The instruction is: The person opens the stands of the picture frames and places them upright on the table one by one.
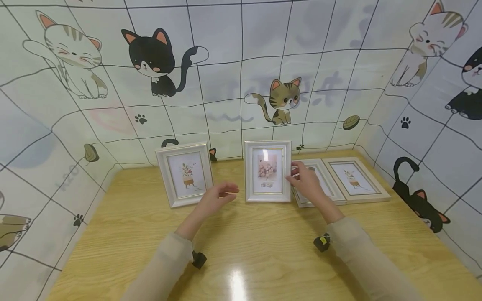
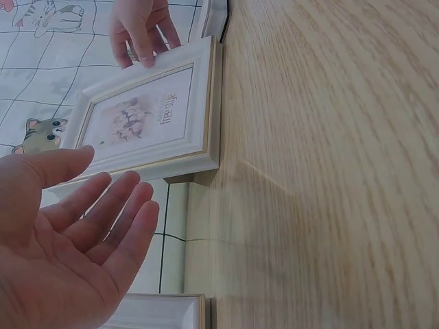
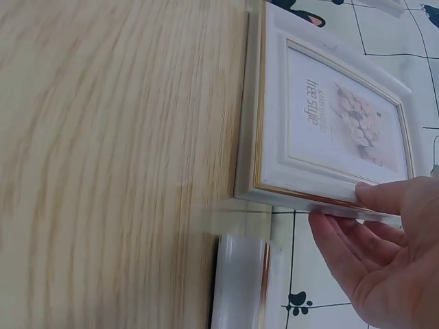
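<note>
A white photo frame (image 1: 268, 198) with a thin gold inner line and a pink flower picture stands upright on the table. My right hand (image 1: 306, 180) pinches its right edge, thumb on the front and fingers behind, as the right wrist view shows at the frame's side (image 3: 309, 199). To the left of that frame, my left hand (image 1: 217, 196) is held with its fingers loosely extended and nothing in them. In the left wrist view its palm (image 2: 75, 274) faces the flower frame (image 2: 199, 147). Another white frame (image 1: 171, 184) with a potted plant picture leans upright behind the left hand.
On the right, a white frame with a plant picture (image 1: 376, 195) lies flat beside a stack of flat frames (image 1: 337, 196). The wooden table (image 1: 241, 234) meets a cat-patterned, gridded wall covering (image 1: 226, 83) at the back and sides. Each wrist carries a small black camera (image 1: 199, 259).
</note>
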